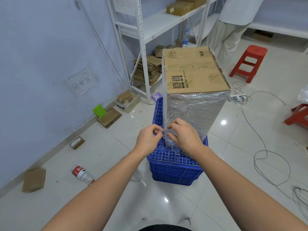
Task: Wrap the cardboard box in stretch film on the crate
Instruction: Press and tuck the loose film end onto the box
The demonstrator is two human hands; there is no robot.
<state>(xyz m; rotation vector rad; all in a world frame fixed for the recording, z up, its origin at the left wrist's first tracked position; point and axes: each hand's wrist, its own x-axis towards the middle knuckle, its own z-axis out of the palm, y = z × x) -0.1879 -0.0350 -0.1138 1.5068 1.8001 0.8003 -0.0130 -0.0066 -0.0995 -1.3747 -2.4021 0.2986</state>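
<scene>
Head view: box [195,70] standing upright on the blue crate [173,165], sides already covered in film [196,112], top bare. Left hand [148,137] and right hand [183,134] both pinching the loose film at the box's near bottom corner, fingers curled, almost touching each other. Crate sitting on the floor [116,147]; bottle [82,174] lying to its left.

Behind the cardboard box [195,70], a person [233,22] is cut off at the top edge; the box's base hides behind both hands
</scene>
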